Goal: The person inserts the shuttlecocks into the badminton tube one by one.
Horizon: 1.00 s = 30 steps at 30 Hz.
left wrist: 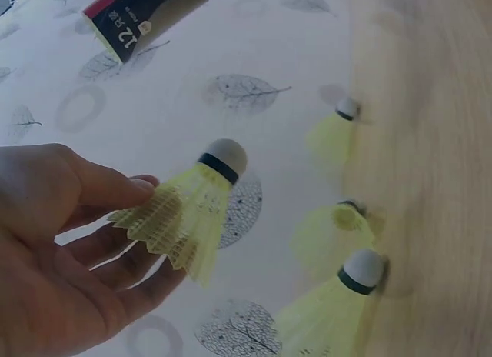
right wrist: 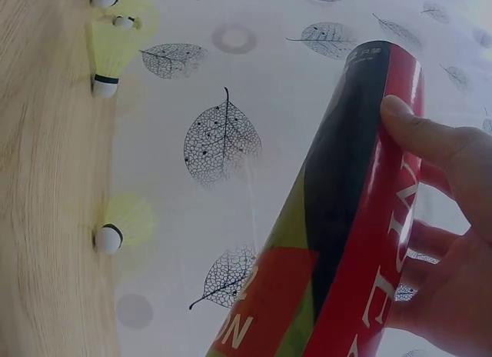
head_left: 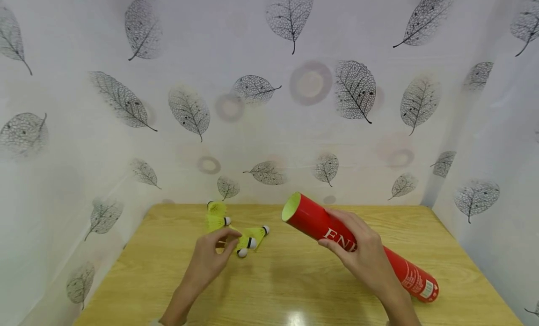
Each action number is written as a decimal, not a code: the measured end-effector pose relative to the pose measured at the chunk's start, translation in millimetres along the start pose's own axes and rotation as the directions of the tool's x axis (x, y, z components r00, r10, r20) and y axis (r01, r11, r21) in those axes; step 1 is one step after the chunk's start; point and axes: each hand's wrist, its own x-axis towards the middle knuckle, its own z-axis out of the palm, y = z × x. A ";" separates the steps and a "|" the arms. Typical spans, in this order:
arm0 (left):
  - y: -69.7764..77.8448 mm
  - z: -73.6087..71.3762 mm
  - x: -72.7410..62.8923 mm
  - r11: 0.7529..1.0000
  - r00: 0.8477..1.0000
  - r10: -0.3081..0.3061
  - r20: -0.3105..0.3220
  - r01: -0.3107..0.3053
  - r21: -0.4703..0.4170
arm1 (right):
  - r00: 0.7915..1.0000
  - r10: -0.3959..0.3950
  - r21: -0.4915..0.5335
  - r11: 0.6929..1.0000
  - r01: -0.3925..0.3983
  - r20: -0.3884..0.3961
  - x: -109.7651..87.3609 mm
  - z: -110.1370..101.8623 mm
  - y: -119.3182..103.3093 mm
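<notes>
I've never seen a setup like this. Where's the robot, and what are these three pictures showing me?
There's no robot here, just a person working with two bare hands. The wide picture comes from a camera worn on the head, looking forward and down. The other two come from cameras worn on each wrist, so each shows one hand close up.

The left hand holds a yellow shuttlecock between thumb and fingers. The right hand grips a red tube, tilted, with its open end up and toward the left. More shuttlecocks lie on the wooden table, in front of a leaf-patterned backdrop.
</notes>
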 end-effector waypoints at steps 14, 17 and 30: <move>32.5 -0.4 21.0 0.926 0.956 0.179 -0.232 -0.243 -0.289 | 0.998 -0.052 0.001 0.999 0.052 -0.038 1.4 -1.0 -0.2; 41.7 1.6 27.6 0.905 0.943 0.190 -0.272 -0.276 -0.325 | 0.997 -0.055 0.007 0.998 0.055 -0.046 1.8 -2.7 -1.0; 70.1 14.7 45.1 0.814 0.880 0.255 -0.401 -0.420 -0.402 | 0.995 -0.069 0.031 0.997 0.071 -0.067 0.9 0.9 0.1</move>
